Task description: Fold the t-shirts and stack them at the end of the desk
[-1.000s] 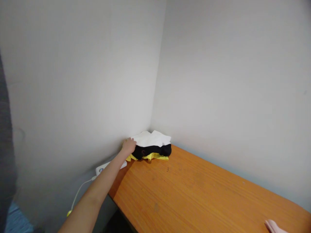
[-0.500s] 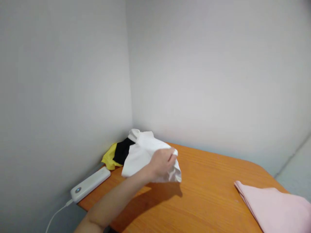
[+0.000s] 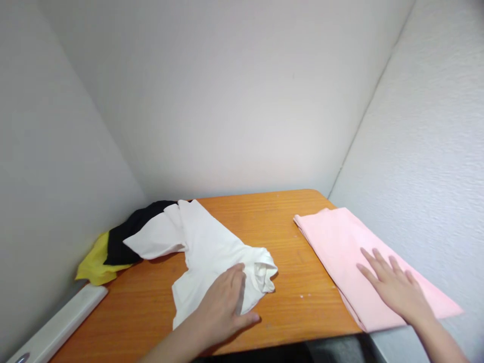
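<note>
A small white shirt [image 3: 212,237] lies spread on the wooden table [image 3: 268,214], its neck opening toward the right and slightly crumpled. My left hand [image 3: 223,307] rests over the lower part of the shirt, fingers stretched out and the thumb apart. It hides some of the fabric beneath. At the right, a folded pink cloth [image 3: 336,247] lies along the table's edge. My right hand [image 3: 397,290] is laid flat on it with the fingers spread.
Black fabric [image 3: 132,229] and yellow fabric [image 3: 96,264] lie bunched by the left wall, partly under the shirt. A white power bank [image 3: 62,322] sits at the left table edge. Grey walls [image 3: 242,101] enclose the table's back and sides.
The view has turned right and down. The white shirt, earlier lifted in my left hand, now lies on the table with that hand opened. My right hand has appeared on the pink cloth.
</note>
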A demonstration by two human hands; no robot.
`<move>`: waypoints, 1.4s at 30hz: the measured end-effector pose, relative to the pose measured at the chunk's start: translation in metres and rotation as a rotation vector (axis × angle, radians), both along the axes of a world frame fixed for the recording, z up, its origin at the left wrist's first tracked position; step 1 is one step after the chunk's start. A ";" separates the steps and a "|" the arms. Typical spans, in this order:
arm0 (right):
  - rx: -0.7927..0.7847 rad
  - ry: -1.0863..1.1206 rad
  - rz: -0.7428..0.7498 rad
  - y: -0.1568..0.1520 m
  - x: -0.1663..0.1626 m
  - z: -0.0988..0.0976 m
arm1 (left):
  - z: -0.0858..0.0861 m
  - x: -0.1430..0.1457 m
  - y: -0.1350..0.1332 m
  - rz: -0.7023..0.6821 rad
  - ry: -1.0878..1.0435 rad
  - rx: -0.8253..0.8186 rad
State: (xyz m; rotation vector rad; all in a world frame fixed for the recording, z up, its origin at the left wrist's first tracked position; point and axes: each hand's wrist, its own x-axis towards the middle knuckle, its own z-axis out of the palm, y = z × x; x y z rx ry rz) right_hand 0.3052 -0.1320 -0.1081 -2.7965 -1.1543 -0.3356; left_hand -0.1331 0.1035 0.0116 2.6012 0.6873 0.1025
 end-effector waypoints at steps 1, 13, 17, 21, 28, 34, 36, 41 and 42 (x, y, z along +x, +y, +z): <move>-0.022 0.008 0.010 0.001 0.000 0.001 | -0.006 0.001 -0.003 -0.009 0.019 0.044; 0.326 0.190 0.353 0.077 -0.202 0.073 | -0.024 0.001 0.008 0.192 -0.329 -0.189; 0.342 0.355 0.382 0.103 -0.270 0.074 | -0.022 0.001 0.005 0.231 -0.482 -0.372; 0.457 0.589 0.420 0.124 -0.290 0.076 | -0.024 0.001 -0.013 0.299 -0.565 -0.423; 0.685 0.906 0.516 0.128 -0.290 0.070 | -0.025 -0.004 -0.042 0.332 -0.607 -0.574; 0.683 0.938 0.607 0.109 -0.253 0.088 | 0.010 -0.028 -0.021 0.424 -0.786 -0.496; 0.684 0.900 0.613 0.104 -0.233 0.104 | 0.030 -0.041 -0.007 0.475 -0.903 -0.408; 0.787 0.699 0.612 0.103 -0.187 0.153 | 0.092 -0.075 0.026 0.581 -1.018 -0.058; 0.811 0.635 0.597 0.104 -0.180 0.162 | 0.105 -0.080 0.030 0.570 -1.006 0.019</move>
